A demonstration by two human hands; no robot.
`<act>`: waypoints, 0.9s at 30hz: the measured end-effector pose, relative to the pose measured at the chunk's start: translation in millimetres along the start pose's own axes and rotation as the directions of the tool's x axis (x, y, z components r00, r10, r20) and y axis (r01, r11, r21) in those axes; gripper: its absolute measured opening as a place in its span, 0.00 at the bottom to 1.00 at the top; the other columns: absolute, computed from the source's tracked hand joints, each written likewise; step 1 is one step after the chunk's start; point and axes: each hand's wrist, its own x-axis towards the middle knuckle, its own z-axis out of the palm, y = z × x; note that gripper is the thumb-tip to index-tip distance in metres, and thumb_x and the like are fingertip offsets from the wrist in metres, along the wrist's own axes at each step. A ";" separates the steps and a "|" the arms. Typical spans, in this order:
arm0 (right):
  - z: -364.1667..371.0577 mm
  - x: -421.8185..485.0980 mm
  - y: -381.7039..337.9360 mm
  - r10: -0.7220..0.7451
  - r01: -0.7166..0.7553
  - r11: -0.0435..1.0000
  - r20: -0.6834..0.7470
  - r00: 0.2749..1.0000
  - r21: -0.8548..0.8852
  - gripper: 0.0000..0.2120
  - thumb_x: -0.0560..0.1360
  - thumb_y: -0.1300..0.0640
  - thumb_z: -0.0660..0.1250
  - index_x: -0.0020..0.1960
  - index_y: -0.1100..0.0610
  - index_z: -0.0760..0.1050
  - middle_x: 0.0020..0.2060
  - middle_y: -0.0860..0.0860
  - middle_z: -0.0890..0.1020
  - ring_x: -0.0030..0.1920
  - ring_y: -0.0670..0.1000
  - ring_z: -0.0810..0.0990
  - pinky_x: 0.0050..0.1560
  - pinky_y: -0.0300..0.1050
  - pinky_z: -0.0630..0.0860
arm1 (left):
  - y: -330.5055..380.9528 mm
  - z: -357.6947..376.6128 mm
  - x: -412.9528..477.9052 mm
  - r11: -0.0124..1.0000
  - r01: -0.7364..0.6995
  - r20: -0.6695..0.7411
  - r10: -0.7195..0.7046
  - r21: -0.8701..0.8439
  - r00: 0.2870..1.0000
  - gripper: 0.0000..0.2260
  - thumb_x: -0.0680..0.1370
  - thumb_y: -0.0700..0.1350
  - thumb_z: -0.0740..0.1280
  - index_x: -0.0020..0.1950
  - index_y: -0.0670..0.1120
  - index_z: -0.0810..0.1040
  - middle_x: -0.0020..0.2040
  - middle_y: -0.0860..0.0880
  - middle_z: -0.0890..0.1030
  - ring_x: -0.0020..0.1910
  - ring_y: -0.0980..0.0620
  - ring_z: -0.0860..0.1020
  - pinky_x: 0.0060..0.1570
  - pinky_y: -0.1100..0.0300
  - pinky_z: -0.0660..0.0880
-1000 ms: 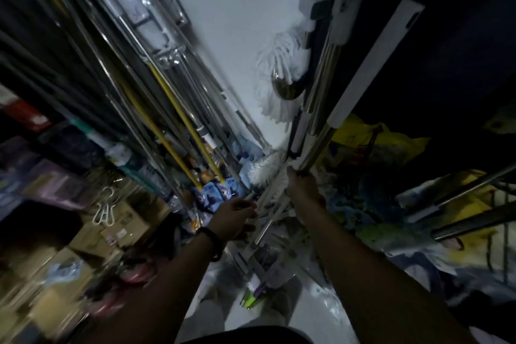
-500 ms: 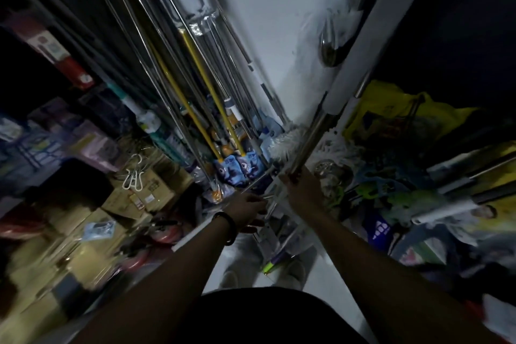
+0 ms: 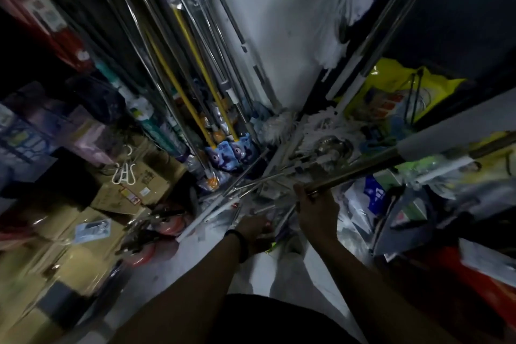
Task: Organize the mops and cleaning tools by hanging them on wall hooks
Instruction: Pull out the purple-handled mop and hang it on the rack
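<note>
My right hand (image 3: pixel 317 211) grips the lower end of a long metal mop pole (image 3: pixel 363 166) with a white foam sleeve (image 3: pixel 452 131); the pole leans out to the right. My left hand (image 3: pixel 255 229), with a dark band on its wrist, reaches down into a pile of loose metal poles (image 3: pixel 245 187) on the floor; whether it holds one is unclear. Many mops hang along the white wall (image 3: pixel 279 36), among them two with yellow handles (image 3: pixel 192 64) and blue packaged heads (image 3: pixel 231 155). White string mop heads (image 3: pixel 279 126) lie at the wall's foot.
Cardboard boxes (image 3: pixel 69 220) are stacked at the left, with white hangers (image 3: pixel 124 170) on them. A yellow bag (image 3: pixel 391 89) and other packaged goods crowd the right side. A narrow strip of pale floor (image 3: pixel 195 254) runs between them.
The view has tilted further down. The pole in my right hand has swung from nearly upright to leaning far to the right. My left hand has dropped lower into the pile.
</note>
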 end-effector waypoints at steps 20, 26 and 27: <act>-137.2 -97.4 39.2 0.245 -0.234 0.969 0.203 0.948 -0.075 0.14 0.72 0.32 0.68 0.45 0.41 0.80 0.40 0.49 0.85 0.46 0.56 0.85 0.54 0.61 0.83 | -80.8 116.2 -2.6 0.876 0.020 0.205 0.091 -0.483 0.974 0.08 0.84 0.39 0.64 0.55 0.35 0.80 0.42 0.37 0.85 0.43 0.41 0.83 0.36 0.52 0.85; -153.5 -94.2 35.2 -0.391 0.520 0.465 0.361 0.847 -0.717 0.07 0.76 0.57 0.74 0.53 0.57 0.82 0.46 0.55 0.85 0.47 0.57 0.84 0.50 0.54 0.82 | -115.7 177.5 -16.0 0.972 0.015 0.443 0.093 -0.234 0.892 0.07 0.81 0.46 0.62 0.58 0.52 0.76 0.53 0.56 0.78 0.55 0.57 0.77 0.61 0.58 0.74; -154.1 -88.9 34.0 -0.376 0.484 0.293 0.366 0.852 -0.825 0.08 0.70 0.58 0.79 0.47 0.58 0.83 0.41 0.56 0.84 0.42 0.59 0.84 0.45 0.55 0.82 | -119.4 185.6 -15.4 0.977 0.039 0.467 0.064 -0.208 0.882 0.09 0.78 0.47 0.64 0.58 0.56 0.73 0.53 0.60 0.76 0.55 0.61 0.75 0.66 0.58 0.70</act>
